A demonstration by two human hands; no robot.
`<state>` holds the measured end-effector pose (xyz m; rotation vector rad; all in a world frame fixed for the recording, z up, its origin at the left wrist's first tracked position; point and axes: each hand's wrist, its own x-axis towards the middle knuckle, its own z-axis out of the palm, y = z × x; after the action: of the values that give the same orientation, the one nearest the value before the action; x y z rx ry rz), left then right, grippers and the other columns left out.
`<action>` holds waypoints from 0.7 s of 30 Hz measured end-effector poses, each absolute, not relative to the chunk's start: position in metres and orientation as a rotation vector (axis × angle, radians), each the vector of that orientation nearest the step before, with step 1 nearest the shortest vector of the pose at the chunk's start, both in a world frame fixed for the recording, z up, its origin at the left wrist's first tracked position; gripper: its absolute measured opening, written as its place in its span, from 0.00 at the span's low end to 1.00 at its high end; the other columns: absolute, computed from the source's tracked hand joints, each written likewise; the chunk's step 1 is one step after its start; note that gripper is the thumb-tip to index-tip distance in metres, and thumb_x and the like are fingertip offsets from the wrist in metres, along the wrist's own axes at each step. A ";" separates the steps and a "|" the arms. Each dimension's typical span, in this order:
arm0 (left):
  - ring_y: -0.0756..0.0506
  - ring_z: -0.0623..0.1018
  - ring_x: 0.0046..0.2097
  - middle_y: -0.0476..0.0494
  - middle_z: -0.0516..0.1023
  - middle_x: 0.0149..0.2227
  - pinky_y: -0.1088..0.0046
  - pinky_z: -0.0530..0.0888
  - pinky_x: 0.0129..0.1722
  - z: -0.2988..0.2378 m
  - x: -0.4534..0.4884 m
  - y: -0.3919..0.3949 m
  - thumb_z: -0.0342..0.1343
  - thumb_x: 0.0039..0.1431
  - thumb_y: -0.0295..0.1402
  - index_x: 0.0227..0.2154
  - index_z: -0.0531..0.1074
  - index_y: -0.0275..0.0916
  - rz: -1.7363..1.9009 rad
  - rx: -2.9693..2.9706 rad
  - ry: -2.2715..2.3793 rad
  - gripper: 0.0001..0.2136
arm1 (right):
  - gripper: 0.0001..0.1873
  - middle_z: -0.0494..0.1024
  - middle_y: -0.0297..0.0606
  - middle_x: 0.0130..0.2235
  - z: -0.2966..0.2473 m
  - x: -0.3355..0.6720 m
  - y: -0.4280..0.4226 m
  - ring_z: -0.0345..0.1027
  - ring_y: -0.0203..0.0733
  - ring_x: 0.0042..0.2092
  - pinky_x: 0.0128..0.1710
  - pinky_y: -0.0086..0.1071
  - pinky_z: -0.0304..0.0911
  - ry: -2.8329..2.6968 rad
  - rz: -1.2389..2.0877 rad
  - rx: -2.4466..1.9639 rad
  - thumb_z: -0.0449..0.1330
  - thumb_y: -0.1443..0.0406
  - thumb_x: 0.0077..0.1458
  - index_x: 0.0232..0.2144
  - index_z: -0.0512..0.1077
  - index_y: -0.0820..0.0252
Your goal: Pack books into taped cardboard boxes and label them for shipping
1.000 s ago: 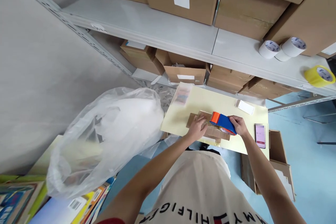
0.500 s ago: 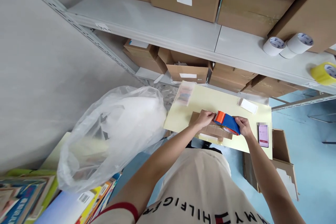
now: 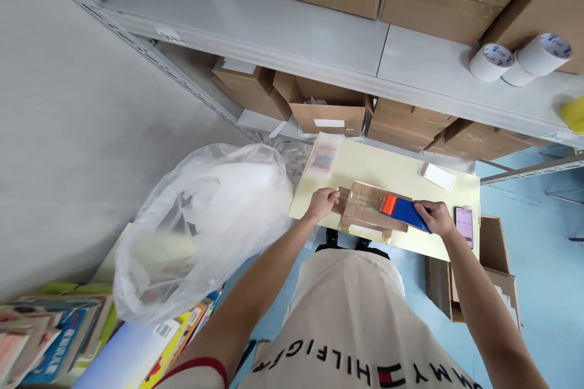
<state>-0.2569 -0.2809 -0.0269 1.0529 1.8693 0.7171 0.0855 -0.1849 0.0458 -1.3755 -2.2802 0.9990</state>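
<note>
The flat cardboard packet (image 3: 371, 214) lies on the near part of the pale yellow table (image 3: 378, 164), straight ahead of the person, with a shiny band of clear tape (image 3: 360, 199) running along its top from left to right. At the right end of that band sits the tape dispenser (image 3: 404, 211), its orange front over the packet and its blue body pointing away to the right. The right hand (image 3: 438, 217) is clenched round the blue rear of the dispenser, so the packet lies just to the left of this grip. The left hand (image 3: 323, 202) is at the packet's opposite end, fingers curled, fingertips on the left edge where the tape starts. Whether it pinches the tape or only presses it down cannot be made out. The packet thus lies between the two hands. A phone (image 3: 465, 220) lies on the table just right of the right hand, a small white card (image 3: 437, 175) at the far right, and a clear sleeve (image 3: 322, 157) at the far left corner. Left of the table bulges a big clear plastic bag (image 3: 201, 219), with books (image 3: 50, 340) near it. Beyond the table stands a grey shelf (image 3: 319, 30) holding brown boxes (image 3: 326, 114) and white tape rolls (image 3: 493, 62).
</note>
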 end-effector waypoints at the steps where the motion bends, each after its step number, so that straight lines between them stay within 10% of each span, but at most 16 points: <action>1: 0.51 0.71 0.25 0.48 0.75 0.20 0.77 0.65 0.28 -0.032 -0.256 -0.280 0.50 0.61 0.32 0.20 0.72 0.37 0.702 1.064 1.880 0.15 | 0.25 0.80 0.36 0.23 0.044 0.085 -0.185 0.74 0.44 0.27 0.24 0.31 0.66 -2.289 0.984 -1.376 0.54 0.47 0.58 0.29 0.81 0.58; 7: 0.45 0.78 0.33 0.45 0.79 0.26 0.72 0.69 0.34 -0.057 -0.233 -0.276 0.52 0.59 0.34 0.22 0.75 0.40 0.609 1.148 1.935 0.12 | 0.23 0.82 0.38 0.26 0.039 0.079 -0.191 0.77 0.47 0.31 0.27 0.32 0.69 -2.291 0.946 -1.403 0.54 0.49 0.59 0.30 0.81 0.56; 11: 0.37 0.80 0.46 0.38 0.83 0.40 0.64 0.72 0.43 -0.071 -0.235 -0.282 0.55 0.58 0.42 0.44 0.76 0.41 0.563 1.128 2.032 0.15 | 0.22 0.83 0.39 0.27 0.040 0.078 -0.193 0.78 0.48 0.31 0.28 0.33 0.69 -2.283 0.954 -1.408 0.55 0.50 0.59 0.31 0.82 0.57; 14: 0.37 0.73 0.59 0.30 0.73 0.58 0.61 0.72 0.51 -0.085 -0.235 -0.290 0.53 0.59 0.48 0.65 0.56 0.36 0.646 1.055 2.021 0.34 | 0.22 0.83 0.39 0.28 0.040 0.078 -0.193 0.78 0.48 0.31 0.28 0.34 0.69 -2.285 0.954 -1.403 0.54 0.51 0.59 0.31 0.82 0.57; 18: 0.44 0.57 0.69 0.31 0.52 0.69 0.64 0.64 0.62 -0.090 -0.220 -0.305 0.35 0.69 0.45 0.69 0.40 0.35 0.731 1.210 1.774 0.31 | 0.23 0.84 0.39 0.29 0.038 0.079 -0.194 0.77 0.47 0.30 0.28 0.34 0.69 -2.263 0.983 -1.399 0.53 0.50 0.60 0.33 0.82 0.59; 21: 0.36 0.50 0.71 0.22 0.44 0.70 0.56 0.60 0.64 -0.073 -0.213 -0.307 0.49 0.61 0.53 0.69 0.31 0.28 0.570 1.450 1.707 0.47 | 0.24 0.84 0.39 0.29 0.038 0.080 -0.195 0.77 0.47 0.29 0.27 0.34 0.69 -2.264 1.013 -1.395 0.52 0.50 0.60 0.34 0.82 0.59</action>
<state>-0.2134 -0.3068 -0.0731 1.4501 1.7074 0.5696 0.0798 -0.1946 0.0385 -1.3951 -2.2636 1.0128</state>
